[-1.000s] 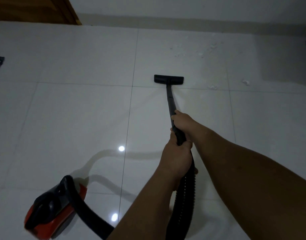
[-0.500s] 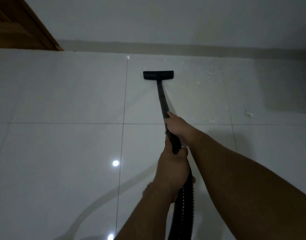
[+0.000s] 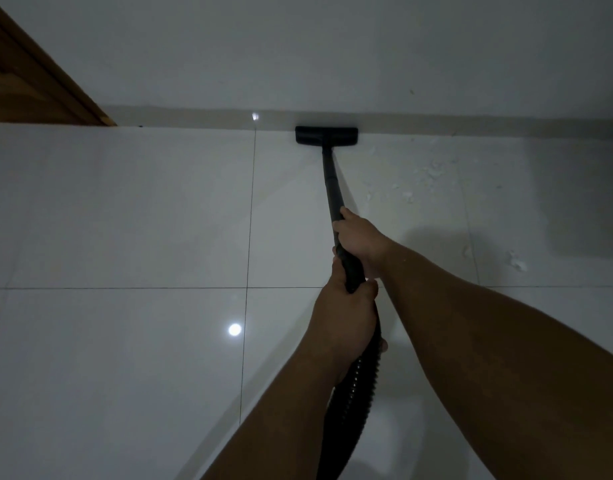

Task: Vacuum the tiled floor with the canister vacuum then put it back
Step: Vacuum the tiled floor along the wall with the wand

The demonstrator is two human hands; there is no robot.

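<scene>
Glossy white tiles cover the floor, divided by thin dark grout lines that cross near the middle of the frame. A round light reflection gleams on a tile just left of one grout line. The black nozzle sits flat on the tiles, its far edge against the skirting at the foot of the wall. To its right, small white crumbs are scattered across the tiles, with two more bits lying apart, nearer the camera. A wooden door frame meets the floor at far left. Soft shadows darken the tiles at right.
</scene>
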